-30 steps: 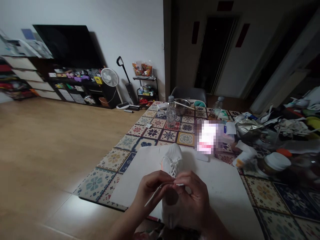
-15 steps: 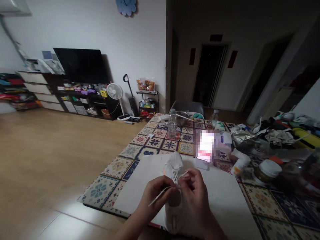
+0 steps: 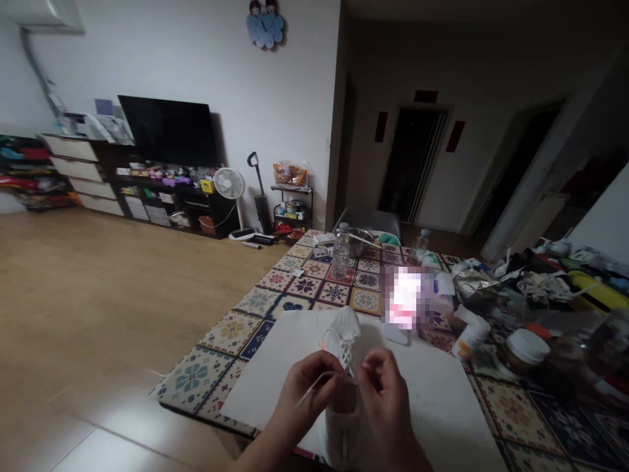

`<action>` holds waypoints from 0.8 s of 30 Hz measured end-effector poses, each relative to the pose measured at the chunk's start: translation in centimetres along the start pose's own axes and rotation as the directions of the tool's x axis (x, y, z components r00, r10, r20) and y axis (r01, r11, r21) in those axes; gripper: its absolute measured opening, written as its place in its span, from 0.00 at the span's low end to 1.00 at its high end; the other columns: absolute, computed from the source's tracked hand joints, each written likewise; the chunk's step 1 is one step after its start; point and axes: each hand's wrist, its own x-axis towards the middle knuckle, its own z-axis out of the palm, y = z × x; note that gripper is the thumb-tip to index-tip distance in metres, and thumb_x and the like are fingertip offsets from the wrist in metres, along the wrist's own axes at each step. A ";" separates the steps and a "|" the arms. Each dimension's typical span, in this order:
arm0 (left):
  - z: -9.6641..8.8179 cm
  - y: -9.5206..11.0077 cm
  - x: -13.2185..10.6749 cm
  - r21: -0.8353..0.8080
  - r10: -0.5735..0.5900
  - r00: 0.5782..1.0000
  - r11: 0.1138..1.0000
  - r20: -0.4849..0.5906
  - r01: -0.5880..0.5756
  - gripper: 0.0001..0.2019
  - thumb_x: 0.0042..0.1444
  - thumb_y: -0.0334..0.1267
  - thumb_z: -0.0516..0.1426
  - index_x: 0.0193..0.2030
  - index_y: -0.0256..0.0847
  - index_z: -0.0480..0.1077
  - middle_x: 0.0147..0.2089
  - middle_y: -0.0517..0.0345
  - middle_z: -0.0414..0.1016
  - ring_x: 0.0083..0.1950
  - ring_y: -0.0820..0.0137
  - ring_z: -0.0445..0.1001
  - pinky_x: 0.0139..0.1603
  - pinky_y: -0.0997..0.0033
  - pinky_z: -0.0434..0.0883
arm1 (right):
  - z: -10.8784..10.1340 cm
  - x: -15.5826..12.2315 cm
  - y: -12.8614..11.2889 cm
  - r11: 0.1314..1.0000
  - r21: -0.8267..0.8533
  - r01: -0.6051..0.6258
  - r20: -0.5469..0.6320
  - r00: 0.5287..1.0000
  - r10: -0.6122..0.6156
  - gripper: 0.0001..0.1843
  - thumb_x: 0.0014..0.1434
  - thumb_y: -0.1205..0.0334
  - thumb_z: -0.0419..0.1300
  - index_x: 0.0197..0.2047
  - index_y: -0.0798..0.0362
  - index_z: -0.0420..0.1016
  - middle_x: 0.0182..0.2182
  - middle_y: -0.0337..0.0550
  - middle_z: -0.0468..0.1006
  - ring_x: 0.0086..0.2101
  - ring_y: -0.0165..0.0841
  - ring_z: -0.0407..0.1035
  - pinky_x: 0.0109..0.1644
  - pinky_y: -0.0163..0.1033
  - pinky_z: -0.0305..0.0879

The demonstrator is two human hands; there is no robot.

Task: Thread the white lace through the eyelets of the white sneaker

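Observation:
A white sneaker [image 3: 343, 333] lies on a white board [image 3: 432, 387] at the near edge of the table, toe pointing away from me. My left hand [image 3: 307, 393] is closed in a pinch on one white shoelace end [image 3: 314, 387], which sticks out to the lower left. My right hand [image 3: 386, 400] is closed on the other lace end beside the shoe's opening. Both hands sit over the shoe's heel half and hide it.
A patterned cloth [image 3: 230, 328] covers the table. A clear water bottle [image 3: 339, 244], a metal bowl [image 3: 360, 240], a white-lidded jar [image 3: 525, 351] and much clutter fill the far and right side. Wooden floor lies to the left, with a TV unit behind.
The camera has tilted up, so the room's wall and clock now show. My hands have stayed at the shoe, with the fingers shifting slightly on the lace ends.

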 end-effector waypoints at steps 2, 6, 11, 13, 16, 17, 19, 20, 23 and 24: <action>0.0 0.1 -0.1 -0.022 -0.038 0.999 0.999 -0.016 0.038 0.18 0.40 0.48 0.71 0.29 0.36 0.76 0.27 0.55 0.78 0.30 0.71 0.72 0.34 0.75 0.69 | -0.2 -0.1 -0.3 0.996 -0.037 0.087 0.115 0.990 -0.082 0.04 0.64 0.61 0.58 0.37 0.50 0.72 0.28 0.39 0.79 0.29 0.30 0.76 0.32 0.30 0.72; -0.4 0.2 -0.3 -0.021 -0.032 0.999 0.999 -0.021 0.031 0.16 0.41 0.48 0.71 0.30 0.36 0.79 0.31 0.50 0.82 0.36 0.65 0.78 0.41 0.71 0.73 | -0.7 0.2 -1.2 0.971 -0.088 0.221 0.193 0.961 -0.201 0.05 0.61 0.68 0.58 0.39 0.50 0.75 0.33 0.41 0.79 0.34 0.31 0.76 0.38 0.31 0.73; -0.6 0.3 -0.2 0.097 0.058 0.998 0.994 0.004 -0.058 0.17 0.44 0.51 0.69 0.30 0.37 0.80 0.31 0.49 0.81 0.35 0.65 0.77 0.39 0.71 0.72 | -0.7 0.7 -0.9 0.981 -0.074 0.182 0.263 0.952 -0.157 0.07 0.60 0.69 0.56 0.38 0.52 0.76 0.33 0.42 0.77 0.35 0.32 0.74 0.39 0.32 0.71; -0.6 0.5 -0.1 0.154 0.123 0.992 0.981 0.003 -0.122 0.18 0.44 0.52 0.69 0.27 0.36 0.80 0.30 0.50 0.79 0.34 0.66 0.75 0.37 0.72 0.71 | -0.7 0.7 -0.5 0.993 -0.045 0.106 0.288 0.953 -0.088 0.07 0.61 0.68 0.55 0.36 0.53 0.74 0.33 0.42 0.76 0.35 0.32 0.73 0.39 0.33 0.70; -0.4 0.8 0.0 0.151 0.102 0.995 0.983 0.007 -0.101 0.19 0.43 0.53 0.69 0.25 0.36 0.78 0.26 0.53 0.76 0.30 0.70 0.71 0.33 0.74 0.67 | -1.1 0.4 0.1 1.000 -0.001 -0.006 0.371 0.929 0.006 0.07 0.63 0.65 0.55 0.34 0.53 0.72 0.30 0.39 0.72 0.32 0.31 0.70 0.35 0.32 0.68; -0.3 0.9 0.0 0.127 0.066 0.998 0.990 0.000 -0.065 0.19 0.43 0.52 0.69 0.26 0.36 0.78 0.25 0.54 0.75 0.29 0.71 0.69 0.32 0.74 0.66 | -1.2 0.3 0.2 1.000 0.004 -0.010 0.379 0.925 0.008 0.05 0.63 0.65 0.55 0.35 0.53 0.71 0.29 0.38 0.71 0.31 0.30 0.69 0.34 0.32 0.68; -0.1 1.1 0.0 0.061 -0.005 0.999 0.998 -0.040 0.007 0.18 0.41 0.51 0.70 0.26 0.36 0.78 0.23 0.56 0.73 0.27 0.73 0.67 0.30 0.75 0.64 | -1.5 0.1 0.3 0.997 -0.013 0.082 0.330 0.941 -0.073 0.06 0.61 0.69 0.56 0.40 0.51 0.71 0.31 0.38 0.72 0.31 0.30 0.69 0.35 0.32 0.68; -0.1 1.1 0.1 0.024 -0.041 0.997 0.999 -0.068 0.042 0.18 0.40 0.51 0.70 0.26 0.36 0.78 0.22 0.57 0.73 0.26 0.74 0.66 0.29 0.75 0.63 | -1.6 0.2 0.4 0.983 -0.040 0.180 0.291 0.943 -0.161 0.10 0.60 0.71 0.56 0.44 0.50 0.70 0.34 0.39 0.74 0.33 0.30 0.70 0.38 0.33 0.69; 0.1 1.0 0.3 -0.085 -0.146 0.983 0.987 -0.112 0.136 0.19 0.35 0.49 0.73 0.25 0.35 0.77 0.20 0.59 0.71 0.24 0.76 0.64 0.27 0.76 0.59 | -1.5 0.4 0.1 0.860 -0.150 0.487 0.248 0.861 -0.444 0.19 0.58 0.75 0.56 0.49 0.47 0.72 0.40 0.42 0.77 0.38 0.33 0.72 0.44 0.37 0.70; 0.1 0.9 0.3 -0.109 -0.166 0.981 0.982 -0.105 0.154 0.19 0.34 0.48 0.73 0.25 0.35 0.77 0.21 0.59 0.72 0.24 0.76 0.64 0.27 0.76 0.59 | -1.3 0.6 0.0 0.826 -0.164 0.539 0.252 0.833 -0.493 0.19 0.59 0.75 0.56 0.49 0.46 0.73 0.40 0.42 0.78 0.39 0.34 0.73 0.44 0.38 0.70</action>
